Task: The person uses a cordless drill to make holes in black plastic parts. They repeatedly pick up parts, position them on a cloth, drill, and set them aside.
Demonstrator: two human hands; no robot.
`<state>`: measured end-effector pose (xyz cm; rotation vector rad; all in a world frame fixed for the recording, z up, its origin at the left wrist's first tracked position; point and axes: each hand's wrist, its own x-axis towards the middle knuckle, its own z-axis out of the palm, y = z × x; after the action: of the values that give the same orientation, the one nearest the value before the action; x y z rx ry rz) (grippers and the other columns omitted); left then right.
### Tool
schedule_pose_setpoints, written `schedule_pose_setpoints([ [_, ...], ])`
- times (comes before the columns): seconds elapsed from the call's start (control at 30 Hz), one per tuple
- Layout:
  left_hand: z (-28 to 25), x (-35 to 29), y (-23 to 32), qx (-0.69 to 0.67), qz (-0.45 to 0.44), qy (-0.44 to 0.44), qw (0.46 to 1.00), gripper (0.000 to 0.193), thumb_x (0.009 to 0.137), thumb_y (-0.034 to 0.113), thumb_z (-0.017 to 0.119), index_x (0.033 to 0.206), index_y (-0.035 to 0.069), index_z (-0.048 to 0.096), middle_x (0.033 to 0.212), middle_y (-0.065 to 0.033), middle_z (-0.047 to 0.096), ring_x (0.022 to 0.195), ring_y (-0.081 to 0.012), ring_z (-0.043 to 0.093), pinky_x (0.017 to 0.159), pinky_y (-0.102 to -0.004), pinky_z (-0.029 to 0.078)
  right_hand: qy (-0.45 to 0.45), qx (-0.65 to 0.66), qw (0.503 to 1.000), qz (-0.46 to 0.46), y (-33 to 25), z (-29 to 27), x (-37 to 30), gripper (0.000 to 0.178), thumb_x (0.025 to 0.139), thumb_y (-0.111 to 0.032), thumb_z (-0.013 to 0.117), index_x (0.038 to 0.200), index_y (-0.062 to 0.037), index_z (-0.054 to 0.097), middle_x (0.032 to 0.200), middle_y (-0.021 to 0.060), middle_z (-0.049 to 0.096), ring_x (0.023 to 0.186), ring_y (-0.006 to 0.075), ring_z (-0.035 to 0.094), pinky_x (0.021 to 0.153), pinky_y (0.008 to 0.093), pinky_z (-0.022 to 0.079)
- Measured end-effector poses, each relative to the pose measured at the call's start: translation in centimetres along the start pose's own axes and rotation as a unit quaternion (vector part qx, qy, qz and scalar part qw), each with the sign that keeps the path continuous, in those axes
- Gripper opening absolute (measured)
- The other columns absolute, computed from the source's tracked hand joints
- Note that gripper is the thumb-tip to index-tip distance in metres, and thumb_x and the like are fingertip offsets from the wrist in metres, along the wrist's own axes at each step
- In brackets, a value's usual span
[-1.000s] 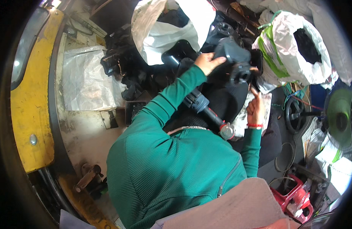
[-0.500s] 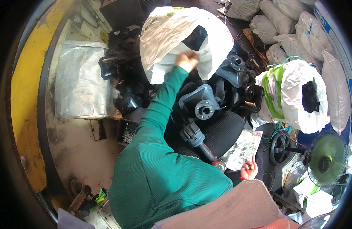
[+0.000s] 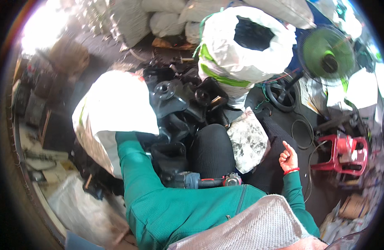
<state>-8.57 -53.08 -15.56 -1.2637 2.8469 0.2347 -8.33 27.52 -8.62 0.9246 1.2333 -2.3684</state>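
My left forearm, in a green sleeve (image 3: pixel 135 160), reaches into the mouth of a large white sack (image 3: pixel 117 102). The sack hides my left hand and whatever it touches. Glossy black moulded parts (image 3: pixel 169 98), some with round flanges, are heaped beside the sack. My right hand (image 3: pixel 288 157) is raised over my right thigh, index finger stretched out, the other fingers partly bent, nothing in it. Near it, a white bag with dark smudges (image 3: pixel 248 141) lies between my thighs. Across my lap rests a power tool (image 3: pixel 210 182) with a grey body, red-and-black grip and metal head.
Another white sack with a green stripe (image 3: pixel 246 52) stands open beyond my knees, black inside. A green fan (image 3: pixel 327 54) is at the far right, and a red plastic stool (image 3: pixel 342 154) is nearer. Filled sacks (image 3: pixel 167 23) line the back. Plastic sheeting (image 3: pixel 83 208) lies at lower left.
The view has turned to the right. My left hand, seen earlier at the sack's mouth, has gone inside it. My right hand now appears raised, farther from the smudged bag.
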Motion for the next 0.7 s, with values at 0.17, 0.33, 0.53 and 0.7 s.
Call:
schedule_pose_setpoints([
  [0.17, -1.5, 0.9, -1.4, -0.027, -0.034, 0.015, 0.999, 0.043, 0.082, 0.03, 0.059, 0.116, 0.003, 0.059, 0.104, -0.0122, 0.065, 0.094, -0.0218, 0.062, 0.083, -0.0348, 0.048, -0.041, 0.016, 0.999, 0.003, 0.4, -1.2, -0.3, 0.03, 0.091, -0.027, 0.061, 0.114, -0.0093, 0.06, 0.054, -0.0087, 0.029, 0.048, 0.004, 0.032, 0.044, 0.0205, 0.027],
  [0.33, -4.3, 0.3, -7.1, -0.198, -0.123, 0.079, 0.969, 0.045, 0.082, 0.027, 0.059, 0.118, 0.001, 0.058, 0.107, -0.0116, 0.064, 0.096, -0.0207, 0.061, 0.084, -0.0343, 0.048, -0.1, 0.018, 0.995, 0.008, 0.3, -0.6, 0.2, 0.031, 0.093, -0.029, 0.058, 0.116, -0.0076, 0.058, 0.055, -0.0086, 0.03, 0.049, 0.0036, 0.032, 0.044, 0.0201, 0.028],
  [0.53, -10.2, -6.6, -9.2, -0.575, -0.188, 0.1, 0.79, 0.047, 0.081, 0.024, 0.06, 0.121, -0.001, 0.056, 0.11, -0.0108, 0.063, 0.098, -0.0194, 0.06, 0.086, -0.0336, 0.048, -0.137, 0.03, 0.99, 0.006, 0.0, -1.2, 1.6, 0.03, 0.094, -0.027, 0.056, 0.116, -0.0059, 0.057, 0.057, -0.0077, 0.028, 0.048, 0.0039, 0.03, 0.042, 0.02, 0.025],
  [0.7, -18.0, -30.0, 6.4, -0.655, 0.162, -0.123, 0.728, 0.056, 0.076, 0.016, 0.059, 0.126, -0.009, 0.05, 0.113, -0.017, 0.061, 0.102, -0.0223, 0.06, 0.091, -0.0333, 0.046, -0.16, 0.08, 0.984, 0.019, 0.7, -2.3, 0.3, 0.038, 0.095, -0.025, 0.053, 0.126, -0.0027, 0.051, 0.064, -0.0065, 0.034, 0.053, 0.0039, 0.034, 0.044, 0.019, 0.028],
])
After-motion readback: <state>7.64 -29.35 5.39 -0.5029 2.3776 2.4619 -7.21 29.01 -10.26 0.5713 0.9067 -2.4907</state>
